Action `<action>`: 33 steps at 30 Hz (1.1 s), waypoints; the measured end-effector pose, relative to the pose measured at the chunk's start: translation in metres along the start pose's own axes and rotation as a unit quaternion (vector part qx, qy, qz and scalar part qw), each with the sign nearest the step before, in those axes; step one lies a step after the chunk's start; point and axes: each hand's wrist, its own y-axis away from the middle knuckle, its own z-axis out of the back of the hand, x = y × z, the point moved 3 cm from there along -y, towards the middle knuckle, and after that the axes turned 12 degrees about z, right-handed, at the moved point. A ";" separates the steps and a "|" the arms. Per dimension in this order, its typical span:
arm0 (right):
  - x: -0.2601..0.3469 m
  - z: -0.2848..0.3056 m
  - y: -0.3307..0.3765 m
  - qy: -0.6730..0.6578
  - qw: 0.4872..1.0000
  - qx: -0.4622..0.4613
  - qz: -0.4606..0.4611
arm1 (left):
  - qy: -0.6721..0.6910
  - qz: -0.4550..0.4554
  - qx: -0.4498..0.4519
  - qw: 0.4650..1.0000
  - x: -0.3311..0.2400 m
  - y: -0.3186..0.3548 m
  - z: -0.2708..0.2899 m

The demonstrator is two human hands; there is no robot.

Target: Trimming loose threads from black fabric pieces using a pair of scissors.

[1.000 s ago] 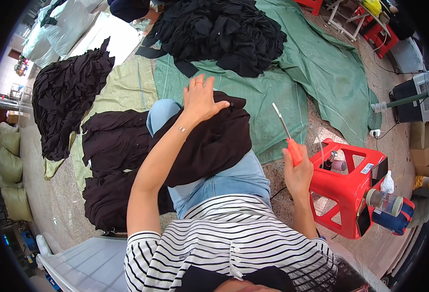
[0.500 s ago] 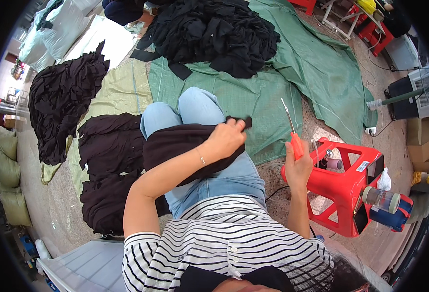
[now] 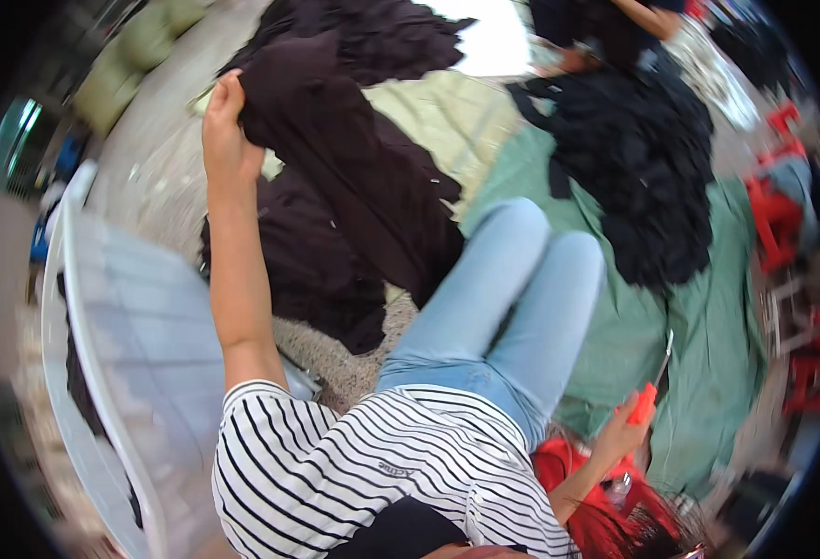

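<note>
My left arm is stretched out to the left, and my left hand grips one end of a dark brown cloth piece. The cloth hangs in a long slant from those fingers over a dark cloth pile on the floor, left of my knees. On the other side, my right hand is closed round a red-handled tool with a thin metal shaft pointing up and away from me. The exact kind of tool cannot be made out. No cloth lies on my lap.
A large black cloth heap lies on a green tarp ahead to the right. Another dark pile is at the far left. A white plastic bin stands close on my left. A red stool is beside my right arm. Another person's arm shows at the back.
My left hand has taken the brown cloth off my lap and swung it out to the left. The view has turned left. The red-handled tool stays in my right hand.
</note>
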 end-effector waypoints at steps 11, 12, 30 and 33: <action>0.068 -0.067 -0.048 -0.036 0.989 0.067 0.129 | -0.106 -0.285 -0.265 0.915 -0.275 0.004 0.182; 0.073 -0.068 -0.048 -0.036 0.988 0.068 0.133 | -0.105 -0.285 -0.269 0.914 -0.271 0.007 0.186; 0.062 -0.084 -0.074 0.120 0.990 0.066 0.033 | -0.705 0.290 0.046 0.645 0.277 0.168 0.154; 0.041 -0.104 -0.073 0.110 0.992 0.036 0.044 | -0.691 0.226 0.084 0.682 0.334 0.119 0.133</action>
